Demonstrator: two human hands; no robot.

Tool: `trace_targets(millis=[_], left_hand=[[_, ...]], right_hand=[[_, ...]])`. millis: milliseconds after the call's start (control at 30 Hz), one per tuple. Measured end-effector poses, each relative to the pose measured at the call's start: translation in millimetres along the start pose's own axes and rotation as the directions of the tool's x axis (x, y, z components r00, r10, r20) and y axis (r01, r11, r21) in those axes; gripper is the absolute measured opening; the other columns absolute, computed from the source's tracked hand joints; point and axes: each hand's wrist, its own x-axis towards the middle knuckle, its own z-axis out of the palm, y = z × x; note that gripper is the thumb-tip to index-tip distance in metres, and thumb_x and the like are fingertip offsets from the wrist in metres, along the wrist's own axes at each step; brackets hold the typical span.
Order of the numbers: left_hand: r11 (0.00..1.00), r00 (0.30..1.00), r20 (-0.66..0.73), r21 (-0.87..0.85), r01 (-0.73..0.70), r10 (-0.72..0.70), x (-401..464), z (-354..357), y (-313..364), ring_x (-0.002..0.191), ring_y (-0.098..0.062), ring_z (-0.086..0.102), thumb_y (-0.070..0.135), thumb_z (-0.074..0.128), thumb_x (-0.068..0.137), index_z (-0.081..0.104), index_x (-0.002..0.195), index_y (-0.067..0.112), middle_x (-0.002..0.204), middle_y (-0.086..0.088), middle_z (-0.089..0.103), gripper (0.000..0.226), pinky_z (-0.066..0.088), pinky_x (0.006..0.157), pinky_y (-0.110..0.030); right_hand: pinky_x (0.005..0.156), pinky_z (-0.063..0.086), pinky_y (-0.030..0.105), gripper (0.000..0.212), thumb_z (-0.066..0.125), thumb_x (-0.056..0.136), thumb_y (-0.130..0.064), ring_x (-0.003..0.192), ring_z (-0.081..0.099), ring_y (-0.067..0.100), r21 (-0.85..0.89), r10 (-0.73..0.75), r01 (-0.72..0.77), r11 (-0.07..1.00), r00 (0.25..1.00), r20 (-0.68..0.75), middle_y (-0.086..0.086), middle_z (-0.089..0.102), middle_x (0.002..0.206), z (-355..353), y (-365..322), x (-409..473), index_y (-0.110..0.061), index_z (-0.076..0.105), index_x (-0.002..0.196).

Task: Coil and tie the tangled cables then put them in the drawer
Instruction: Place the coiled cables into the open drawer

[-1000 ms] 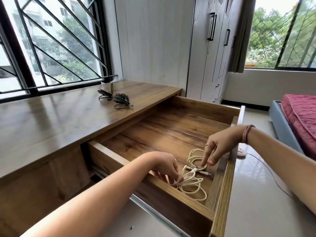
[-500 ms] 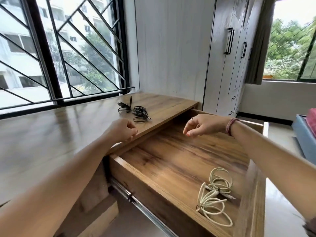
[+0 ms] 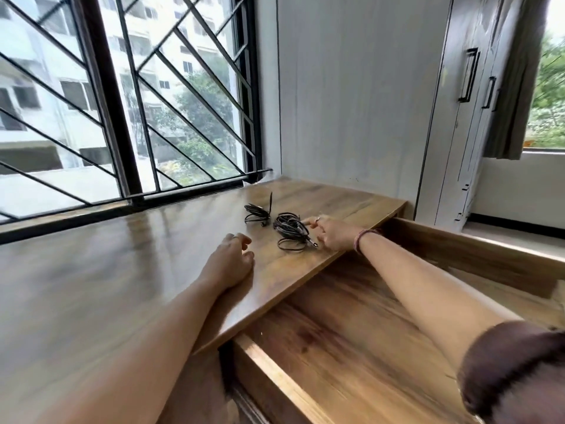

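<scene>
- Your right hand (image 3: 331, 235) is at the nearer black cable bundle (image 3: 290, 231) on the wooden tabletop (image 3: 91, 286); its fingers are curled at the bundle's right edge and touch it. Whether they actually pinch the cable is too blurred to confirm.
- A metal plug tip of that bundle sticks out just beside your right fingers.
- Your left hand (image 3: 230, 263) rests on the tabletop short of the bundle, fingers loosely bent, holding nothing.
- A second, smaller black cable bundle (image 3: 258, 211) lies just behind the first, one end standing upright. The two bundles sit near each other; I cannot tell whether they touch.
- The wooden drawer (image 3: 351, 347) is pulled open below the tabletop's front edge; your right forearm crosses above it. The part of its floor in view shows only wood grain.
- A band is on your right wrist, a ring on a finger of each hand.
- A barred window (image 3: 128, 96) runs behind the tabletop; a wardrobe (image 3: 464, 102) stands to the right.
</scene>
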Motion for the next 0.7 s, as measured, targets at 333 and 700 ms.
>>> trace_targets(millis=[333,700], left_hand=[[0.951,0.958,-0.014,0.124,-0.282,0.286,74,31,13,0.129,-0.026,0.042,0.007,0.031,0.098,0.040,0.137,0.003,0.143,-0.010,0.036,0.040,0.032,0.108,-0.034],[0.995,0.998,-0.057,0.103,-0.018,0.024,122,67,57,0.104,-0.032,0.061,0.059,0.049,0.086,0.070,0.103,0.014,0.110,-0.011,0.064,0.052,0.049,0.083,-0.037]], right_hand=[[0.100,0.031,0.011,0.034,0.058,0.092,-0.028,0.108,0.048,-0.005,-0.110,-0.364,0.366,0.924,0.930,0.038,0.003,0.044,0.128,0,19,-8,-0.025,0.058,0.126],[0.104,0.028,0.015,0.036,0.051,0.096,-0.032,0.120,0.051,0.015,-0.253,-0.419,0.420,0.872,0.906,0.060,0.001,0.031,0.147,-2,22,-28,-0.026,0.054,0.131]])
